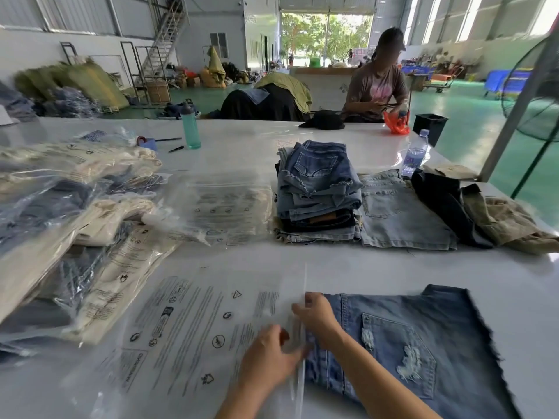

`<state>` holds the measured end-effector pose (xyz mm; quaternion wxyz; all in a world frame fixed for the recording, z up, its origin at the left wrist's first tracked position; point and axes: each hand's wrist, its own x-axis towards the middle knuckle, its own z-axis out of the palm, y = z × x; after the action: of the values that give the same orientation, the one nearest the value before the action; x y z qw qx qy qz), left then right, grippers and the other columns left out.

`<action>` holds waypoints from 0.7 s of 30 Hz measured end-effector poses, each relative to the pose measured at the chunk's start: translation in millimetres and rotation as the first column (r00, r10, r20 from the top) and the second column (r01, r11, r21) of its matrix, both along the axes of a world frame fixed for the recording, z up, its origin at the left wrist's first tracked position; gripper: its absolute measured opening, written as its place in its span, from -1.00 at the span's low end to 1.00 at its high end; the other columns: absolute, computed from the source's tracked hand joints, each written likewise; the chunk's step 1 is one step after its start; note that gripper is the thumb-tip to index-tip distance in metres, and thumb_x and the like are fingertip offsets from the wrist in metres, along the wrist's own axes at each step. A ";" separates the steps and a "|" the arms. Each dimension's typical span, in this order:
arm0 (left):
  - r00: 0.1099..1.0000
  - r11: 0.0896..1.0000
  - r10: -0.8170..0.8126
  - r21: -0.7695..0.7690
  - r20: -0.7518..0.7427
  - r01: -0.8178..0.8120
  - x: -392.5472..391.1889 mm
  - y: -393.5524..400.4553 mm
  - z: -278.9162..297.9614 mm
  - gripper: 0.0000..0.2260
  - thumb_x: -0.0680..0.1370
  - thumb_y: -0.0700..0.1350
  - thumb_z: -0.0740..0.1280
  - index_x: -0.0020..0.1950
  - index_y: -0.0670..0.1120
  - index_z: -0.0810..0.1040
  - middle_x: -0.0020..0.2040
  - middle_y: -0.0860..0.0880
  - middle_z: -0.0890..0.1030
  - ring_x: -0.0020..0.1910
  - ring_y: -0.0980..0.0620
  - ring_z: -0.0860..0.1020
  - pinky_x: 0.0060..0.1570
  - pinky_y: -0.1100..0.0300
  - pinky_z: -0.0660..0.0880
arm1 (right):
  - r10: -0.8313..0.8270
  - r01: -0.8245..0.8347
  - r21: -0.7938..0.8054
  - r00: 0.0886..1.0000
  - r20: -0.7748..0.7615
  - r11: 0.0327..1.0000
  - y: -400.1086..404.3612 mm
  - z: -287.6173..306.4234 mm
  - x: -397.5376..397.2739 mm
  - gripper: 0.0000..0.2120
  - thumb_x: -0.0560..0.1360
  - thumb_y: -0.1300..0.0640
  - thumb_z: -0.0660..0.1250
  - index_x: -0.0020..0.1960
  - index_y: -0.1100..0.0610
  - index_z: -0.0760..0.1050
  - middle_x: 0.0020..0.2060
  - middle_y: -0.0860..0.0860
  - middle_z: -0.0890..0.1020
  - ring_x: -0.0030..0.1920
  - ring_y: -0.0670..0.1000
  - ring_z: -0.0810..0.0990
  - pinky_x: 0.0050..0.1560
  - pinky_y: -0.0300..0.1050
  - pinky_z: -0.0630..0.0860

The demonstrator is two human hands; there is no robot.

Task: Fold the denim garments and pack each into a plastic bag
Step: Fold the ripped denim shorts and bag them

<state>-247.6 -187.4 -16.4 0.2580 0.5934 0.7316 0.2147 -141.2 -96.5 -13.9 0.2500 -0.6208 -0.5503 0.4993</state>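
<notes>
The shorts [402, 343] at lower right are blue denim, frayed and torn (rough edges). The bag [193, 325] beside them at lower centre is clear, glossy plastic film printed in black. The table [378, 267] is white, smooth and shiny.

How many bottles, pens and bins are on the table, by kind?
Bottles: 2, the teal bottle and the clear bottle
Pens: 1, the pen
Bins: 1, the black bin
Total: 4
</notes>
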 end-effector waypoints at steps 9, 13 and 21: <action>0.999 0.996 0.000 -0.092 -0.041 -0.004 16.6 13.6 -7.8 -0.72 0.53 0.01 0.33 -0.35 -0.07 0.48 -0.13 -0.14 0.67 -0.11 -0.04 0.62 -0.26 0.23 0.37 | 0.157 -0.156 -0.022 0.980 0.121 0.988 -25.7 2.3 23.1 -0.87 0.44 0.25 0.37 -0.24 0.30 0.60 -0.33 0.15 0.62 -0.36 -0.01 0.54 -0.22 -0.10 0.59; 0.998 0.998 0.032 -0.052 -0.052 -0.035 14.6 16.9 -1.5 -0.68 0.54 -0.03 0.32 -0.38 -0.13 0.49 -0.33 -0.12 0.59 -0.18 -0.11 0.59 -0.38 0.25 0.20 | 0.168 -0.165 -0.044 0.984 0.066 0.985 -29.9 10.8 25.8 -0.79 0.44 0.15 0.45 -0.18 0.33 0.64 -0.21 0.23 0.69 -0.36 0.03 0.57 -0.25 -0.14 0.58; 0.987 0.994 0.110 -0.009 0.121 -0.109 12.5 10.8 11.4 -0.81 0.39 0.03 0.50 -0.30 -0.07 0.65 -0.35 -0.03 0.65 -0.27 0.04 0.61 -0.25 0.20 0.45 | 0.004 -0.019 -0.135 0.994 -0.108 0.991 -32.7 9.7 22.2 -0.85 0.47 0.29 0.40 -0.28 0.22 0.56 -0.34 0.13 0.62 -0.42 -0.02 0.59 -0.24 -0.12 0.64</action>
<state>-235.1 -176.6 -5.0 0.2906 0.5379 0.7463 0.2633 -119.0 -129.2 -4.2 0.2337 -0.6055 -0.5041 0.5698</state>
